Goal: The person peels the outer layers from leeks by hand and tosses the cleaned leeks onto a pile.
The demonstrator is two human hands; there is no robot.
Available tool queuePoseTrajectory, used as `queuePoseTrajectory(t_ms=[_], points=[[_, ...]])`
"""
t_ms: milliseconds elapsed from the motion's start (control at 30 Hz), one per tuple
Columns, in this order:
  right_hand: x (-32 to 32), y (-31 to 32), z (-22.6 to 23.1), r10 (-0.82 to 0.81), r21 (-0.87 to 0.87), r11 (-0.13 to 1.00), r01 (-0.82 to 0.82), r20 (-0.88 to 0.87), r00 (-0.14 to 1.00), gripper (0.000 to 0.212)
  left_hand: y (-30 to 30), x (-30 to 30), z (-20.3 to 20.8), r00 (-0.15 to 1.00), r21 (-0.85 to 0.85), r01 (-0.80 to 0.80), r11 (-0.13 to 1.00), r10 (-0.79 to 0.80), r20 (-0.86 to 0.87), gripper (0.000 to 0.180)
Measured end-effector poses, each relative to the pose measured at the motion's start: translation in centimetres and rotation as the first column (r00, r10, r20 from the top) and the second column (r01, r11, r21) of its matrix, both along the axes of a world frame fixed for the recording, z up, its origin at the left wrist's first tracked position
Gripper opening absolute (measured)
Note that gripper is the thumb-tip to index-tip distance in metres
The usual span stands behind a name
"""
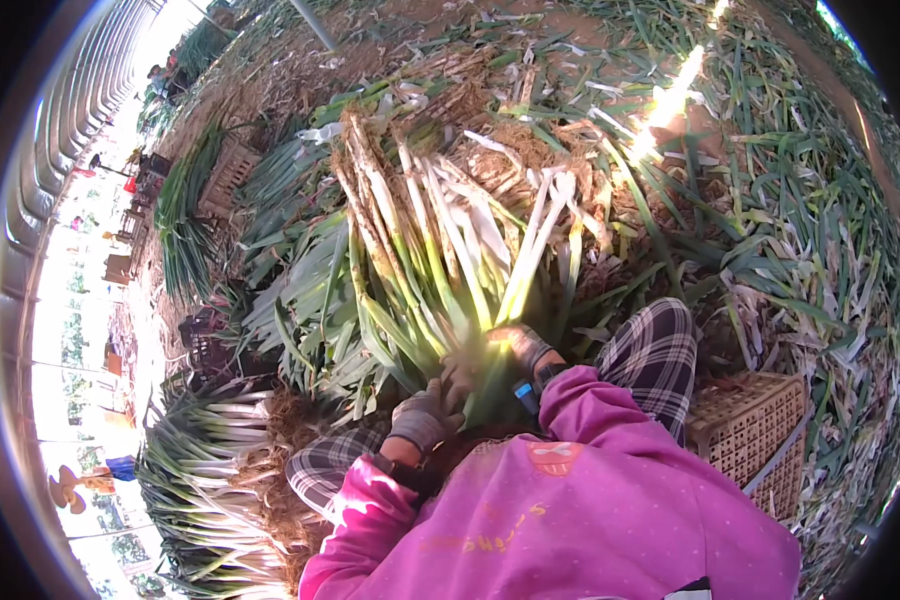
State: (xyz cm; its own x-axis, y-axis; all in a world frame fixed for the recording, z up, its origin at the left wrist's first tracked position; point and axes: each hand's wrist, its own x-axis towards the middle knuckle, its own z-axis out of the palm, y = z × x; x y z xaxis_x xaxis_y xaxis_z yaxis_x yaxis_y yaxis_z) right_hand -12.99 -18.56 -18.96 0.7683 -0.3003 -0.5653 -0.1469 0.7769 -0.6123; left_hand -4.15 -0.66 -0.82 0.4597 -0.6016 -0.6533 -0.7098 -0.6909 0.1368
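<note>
Clasping green onions — left fingers curled, right fingers bent

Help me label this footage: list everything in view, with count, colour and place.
Leek bunch: 1, white and green, fanned out before the hands
Leek pile: 1, white and green, brown roots, lower left
Leafy heap: 1, green, left of the bunch
Leaf litter: uncountable, green and pale, right
Tan crate: 1, right
Brownish crate: 1, upper left
Dark crate: 1, left
Pole: 1, grey, top left
Far things: too blurred to count, mixed colours, left
Top: 1, pink, bottom
Trouser legs: 2, dark checked, either side
Left hand: 1, grey glove, by the bunch's green part
Right hand: 1, greyish brown, same part
</note>
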Motion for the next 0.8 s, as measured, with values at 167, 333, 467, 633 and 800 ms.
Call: queuePoseTrajectory(t_ms=[167,333,467,633,800], points=[[1.8,1.2,-2.4,0.030,-0.330,0.943,-0.029,-0.004,1.000,0.020,-0.4,2.1,-2.1,0.997,-0.037,-0.012,0.999,0.014,0.069,0.069],[2.6,1.1,0.6,-0.026,0.087,0.995,0.045,-0.214,0.977,0.020,-0.7,1.7,-2.1,0.996,0.071,-0.089,0.993,0.088,0.021,0.071],[4.0,0.8,0.7,0.137,-0.015,0.990,-0.141,-0.151,0.979,0.023,-1.4,4.0,-3.2,0.997,0.054,-0.002,0.999,-0.003,0.079,0.057],[4.1,1.2,-7.8,0.097,0.146,0.987,-0.073,-0.160,0.982,0.023,-5.6,4.2,1.7,0.957,0.022,0.288,0.957,-0.288,0.030,0.052],[6.9,3.9,-4.1,0.177,0.001,0.984,-0.179,-0.153,0.972,0.026,-1.6,7.8,-0.1,0.991,-0.059,0.116,0.992,-0.112,0.068,0.036]])
